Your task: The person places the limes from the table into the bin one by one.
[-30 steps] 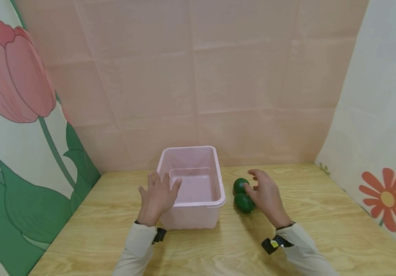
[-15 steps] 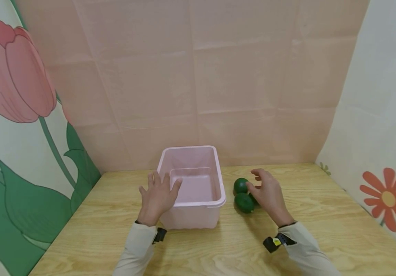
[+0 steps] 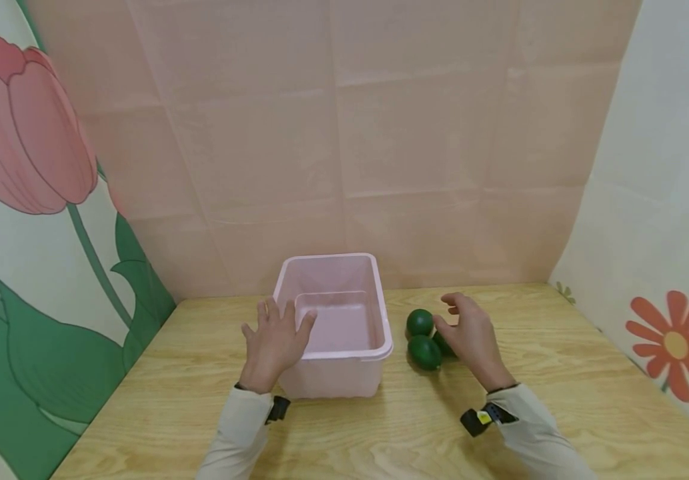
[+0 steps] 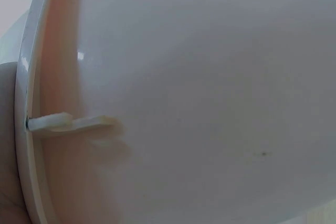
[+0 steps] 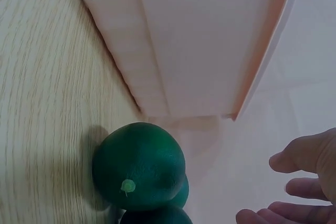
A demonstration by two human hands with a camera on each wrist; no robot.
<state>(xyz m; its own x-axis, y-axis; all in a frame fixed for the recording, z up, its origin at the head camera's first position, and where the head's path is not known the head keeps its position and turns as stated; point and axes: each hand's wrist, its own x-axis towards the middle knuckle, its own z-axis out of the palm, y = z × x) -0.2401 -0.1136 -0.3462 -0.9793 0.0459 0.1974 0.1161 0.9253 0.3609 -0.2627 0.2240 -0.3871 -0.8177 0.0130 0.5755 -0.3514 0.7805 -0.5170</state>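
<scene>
My left hand point(image 3: 275, 340) lies with spread fingers over the near left rim of a pale pink plastic box point(image 3: 337, 379). In the left wrist view the box's outer wall point(image 4: 199, 103) fills most of the picture. Right of the box, three smooth, dark green, lime-like fruits sit bunched on the table: a back fruit point(image 3: 419, 322), a front fruit point(image 3: 424, 353) and a right fruit point(image 3: 442, 343) partly behind my thumb. My right hand point(image 3: 470, 337) hovers beside them, fingers loosely bent and holding nothing. The right wrist view shows the front fruit's point(image 5: 139, 166) pale stem nub.
The box stands on a wood-grain table point(image 3: 344, 440), its inside showing only bare pink walls and floor. A pinkish sheet point(image 3: 344, 133) hangs behind the table. Flower-printed panels stand at the left point(image 3: 20, 220) and right point(image 3: 650, 233).
My right hand has drawn slightly right, away from the fruits, and more of the right fruit shows. The left hand and the box have stayed in place.
</scene>
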